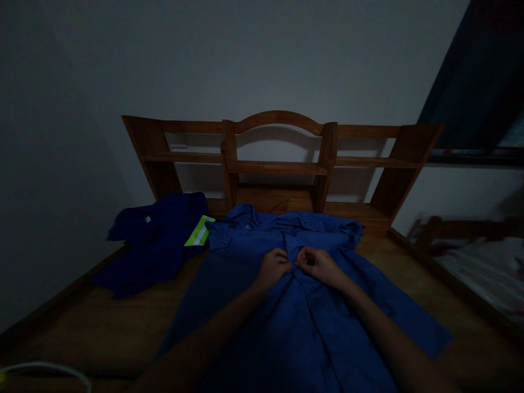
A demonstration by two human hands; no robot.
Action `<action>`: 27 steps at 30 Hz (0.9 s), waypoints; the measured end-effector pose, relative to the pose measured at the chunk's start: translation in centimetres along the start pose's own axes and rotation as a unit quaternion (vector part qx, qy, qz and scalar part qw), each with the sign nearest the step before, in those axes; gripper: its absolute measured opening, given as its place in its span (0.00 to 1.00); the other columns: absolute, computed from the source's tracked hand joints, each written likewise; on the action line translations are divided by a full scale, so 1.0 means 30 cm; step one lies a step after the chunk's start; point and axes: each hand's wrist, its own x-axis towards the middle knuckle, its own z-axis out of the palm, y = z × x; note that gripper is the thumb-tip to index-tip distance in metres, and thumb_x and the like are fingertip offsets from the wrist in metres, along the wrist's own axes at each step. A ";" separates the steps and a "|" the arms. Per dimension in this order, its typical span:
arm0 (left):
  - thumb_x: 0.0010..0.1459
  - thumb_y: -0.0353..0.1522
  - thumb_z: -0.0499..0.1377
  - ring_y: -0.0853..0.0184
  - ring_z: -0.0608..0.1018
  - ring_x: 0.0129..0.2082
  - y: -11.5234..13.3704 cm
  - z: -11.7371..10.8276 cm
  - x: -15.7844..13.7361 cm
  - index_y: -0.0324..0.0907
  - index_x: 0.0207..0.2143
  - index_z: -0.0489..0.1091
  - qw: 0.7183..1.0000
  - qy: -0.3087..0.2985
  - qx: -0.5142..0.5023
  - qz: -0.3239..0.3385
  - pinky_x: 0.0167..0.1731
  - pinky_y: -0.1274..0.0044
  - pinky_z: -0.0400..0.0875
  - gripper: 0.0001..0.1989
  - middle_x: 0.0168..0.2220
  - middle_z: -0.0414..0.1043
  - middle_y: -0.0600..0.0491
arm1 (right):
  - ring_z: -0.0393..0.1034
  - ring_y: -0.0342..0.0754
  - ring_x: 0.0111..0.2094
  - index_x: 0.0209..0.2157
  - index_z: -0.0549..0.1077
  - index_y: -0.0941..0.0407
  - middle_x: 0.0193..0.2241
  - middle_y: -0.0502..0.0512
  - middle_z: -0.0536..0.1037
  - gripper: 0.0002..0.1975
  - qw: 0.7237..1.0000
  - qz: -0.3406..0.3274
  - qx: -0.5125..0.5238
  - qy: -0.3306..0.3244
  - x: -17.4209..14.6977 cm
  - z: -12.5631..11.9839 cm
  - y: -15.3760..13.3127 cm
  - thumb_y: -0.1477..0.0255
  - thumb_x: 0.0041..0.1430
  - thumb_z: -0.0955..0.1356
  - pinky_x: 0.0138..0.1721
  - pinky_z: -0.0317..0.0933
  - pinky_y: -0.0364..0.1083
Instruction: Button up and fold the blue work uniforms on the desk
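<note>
A blue work shirt (245,289) lies spread out on the wooden desk, its collar end toward the shelf and its front opening running down the middle. My left hand (275,267) pinches one edge of that opening in the upper chest area. Just to its right, my right hand (318,264) grips the opposite edge with thumb and fingertips curled together. The two hands almost meet at the opening. Any button between the fingertips is too small and dark to make out.
A darker blue garment (164,229) with a yellow-green reflective strip (200,231) lies crumpled at the left. A wooden shelf (278,167) stands along the desk's back against the wall. A white cable (49,364) curves at the lower left. The desk (135,322) has a raised right edge.
</note>
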 end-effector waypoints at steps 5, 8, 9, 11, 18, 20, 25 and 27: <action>0.45 0.25 0.59 0.71 0.74 0.24 -0.015 -0.001 -0.002 0.40 0.32 0.65 0.988 -0.007 0.107 0.113 0.24 0.82 0.64 0.09 0.22 0.70 0.57 | 0.69 0.42 0.27 0.32 0.70 0.57 0.27 0.49 0.74 0.05 1.000 0.002 -0.017 -0.004 -0.009 -0.006 -0.019 0.70 0.54 0.66 0.28 0.58 0.39; 0.44 0.25 0.59 0.71 0.74 0.24 -0.034 -0.006 0.008 0.40 0.31 0.65 0.990 -0.018 0.099 0.096 0.25 0.82 0.65 0.09 0.23 0.70 0.57 | 0.69 0.42 0.27 0.32 0.70 0.57 0.27 0.49 0.74 0.04 1.000 0.001 -0.018 -0.006 -0.012 -0.009 -0.030 0.70 0.55 0.65 0.27 0.57 0.39; 0.43 0.26 0.60 0.71 0.74 0.24 -0.040 -0.009 0.012 0.40 0.31 0.64 0.992 -0.022 0.091 0.090 0.25 0.81 0.65 0.10 0.23 0.70 0.57 | 0.69 0.42 0.27 0.31 0.70 0.57 0.26 0.49 0.74 0.04 1.000 0.000 -0.019 -0.007 -0.012 -0.010 -0.032 0.70 0.55 0.65 0.27 0.57 0.39; 0.43 0.26 0.60 0.71 0.74 0.24 -0.046 -0.012 0.018 0.40 0.31 0.64 0.993 -0.027 0.080 0.081 0.25 0.81 0.65 0.11 0.23 0.70 0.57 | 0.69 0.42 0.27 0.31 0.70 0.56 0.26 0.49 0.74 0.04 1.000 0.000 -0.022 -0.007 -0.012 -0.011 -0.034 0.70 0.55 0.65 0.26 0.57 0.39; 0.45 0.24 0.57 0.74 0.70 0.24 -0.001 0.007 -0.012 0.40 0.30 0.63 0.980 -0.006 0.142 0.136 0.25 0.83 0.62 0.08 0.22 0.64 0.59 | 0.68 0.42 0.26 0.31 0.70 0.57 0.26 0.49 0.74 0.05 1.000 0.009 0.004 0.001 -0.010 -0.006 -0.020 0.70 0.54 0.66 0.26 0.57 0.39; 0.46 0.24 0.56 0.75 0.69 0.23 0.011 0.015 -0.023 0.41 0.30 0.63 0.975 0.002 0.160 0.154 0.24 0.84 0.61 0.08 0.22 0.63 0.60 | 0.68 0.42 0.26 0.31 0.70 0.57 0.26 0.50 0.74 0.05 1.000 0.017 0.017 0.004 -0.009 -0.004 -0.015 0.70 0.54 0.66 0.26 0.57 0.39; 0.47 0.28 0.59 0.75 0.67 0.22 -0.001 0.018 -0.025 0.41 0.30 0.61 0.975 -0.015 0.166 0.147 0.22 0.83 0.59 0.08 0.21 0.61 0.61 | 0.67 0.42 0.25 0.31 0.71 0.58 0.26 0.50 0.74 0.05 0.999 0.027 0.045 -0.008 -0.002 -0.002 0.006 0.71 0.53 0.65 0.25 0.57 0.39; 0.46 0.31 0.62 0.75 0.68 0.23 -0.014 0.015 -0.016 0.41 0.30 0.61 0.980 -0.027 0.142 0.138 0.23 0.83 0.60 0.11 0.22 0.62 0.61 | 0.66 0.41 0.25 0.31 0.71 0.58 0.26 0.51 0.74 0.05 0.998 0.026 0.059 -0.012 0.001 0.000 0.014 0.72 0.53 0.65 0.25 0.57 0.39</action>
